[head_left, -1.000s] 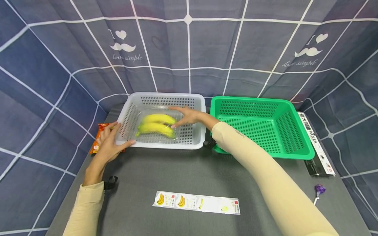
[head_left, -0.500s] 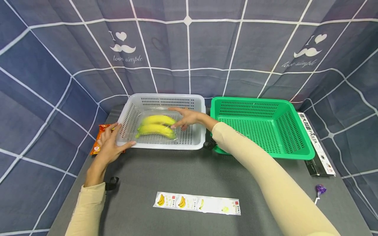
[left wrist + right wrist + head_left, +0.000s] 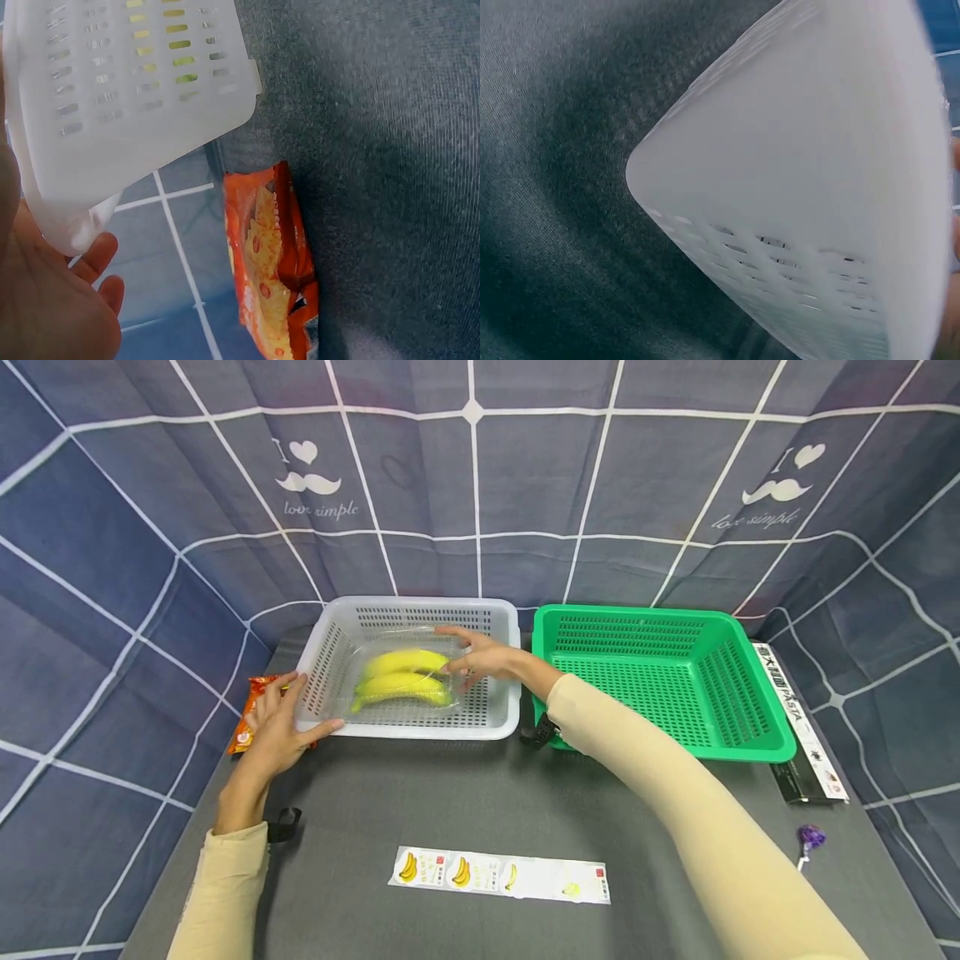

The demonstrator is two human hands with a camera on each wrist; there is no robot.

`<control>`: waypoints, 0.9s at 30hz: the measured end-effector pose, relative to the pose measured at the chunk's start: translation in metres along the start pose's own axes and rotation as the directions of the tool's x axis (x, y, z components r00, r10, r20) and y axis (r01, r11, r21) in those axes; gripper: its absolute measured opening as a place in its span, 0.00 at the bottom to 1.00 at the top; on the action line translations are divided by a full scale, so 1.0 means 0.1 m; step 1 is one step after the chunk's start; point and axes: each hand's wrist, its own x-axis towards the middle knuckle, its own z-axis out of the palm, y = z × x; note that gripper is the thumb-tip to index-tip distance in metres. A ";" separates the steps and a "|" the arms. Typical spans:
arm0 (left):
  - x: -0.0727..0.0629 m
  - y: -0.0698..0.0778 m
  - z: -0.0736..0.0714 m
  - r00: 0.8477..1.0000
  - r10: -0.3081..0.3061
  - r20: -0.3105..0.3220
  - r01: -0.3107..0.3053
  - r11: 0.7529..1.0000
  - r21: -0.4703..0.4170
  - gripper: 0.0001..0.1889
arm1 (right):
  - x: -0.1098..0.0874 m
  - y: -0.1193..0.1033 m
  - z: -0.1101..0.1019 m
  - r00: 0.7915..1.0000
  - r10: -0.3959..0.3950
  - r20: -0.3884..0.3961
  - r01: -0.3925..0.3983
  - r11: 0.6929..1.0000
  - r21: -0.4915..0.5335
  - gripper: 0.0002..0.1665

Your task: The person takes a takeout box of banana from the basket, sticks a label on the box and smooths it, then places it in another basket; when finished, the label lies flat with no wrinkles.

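Two bananas [image 3: 401, 687] lie in a clear plastic box [image 3: 375, 652] inside the white basket [image 3: 491, 727]. With its thumb and fingers, my right hand [image 3: 487, 658] holds the box at its right end. In the right wrist view only bits of that hand show at the right edge, and the basket wall [image 3: 765, 150] hides the box. My left hand [image 3: 279, 727] grips the basket's front left corner, its thumb along the front rim. The left wrist view shows its fingers [image 3: 97, 259] round the rim, close to an orange snack bag [image 3: 266, 262].
To the right of the white basket stands a green basket [image 3: 637, 681]. A pasta box [image 3: 806, 735] lies beyond it, with a purple lollipop [image 3: 810, 839] in front. A strip of banana-printed stickers [image 3: 498, 875] lies near the table's front.
The plastic box with the bananas has shifted slightly to the right, along with my right hand. My left hand keeps its place on the basket corner.
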 end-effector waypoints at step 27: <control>-0.02 0.03 -0.02 1.000 -0.016 0.025 0.015 0.999 0.052 0.52 | -0.89 -0.16 -0.28 0.991 -0.106 -0.077 0.111 0.992 0.058 0.44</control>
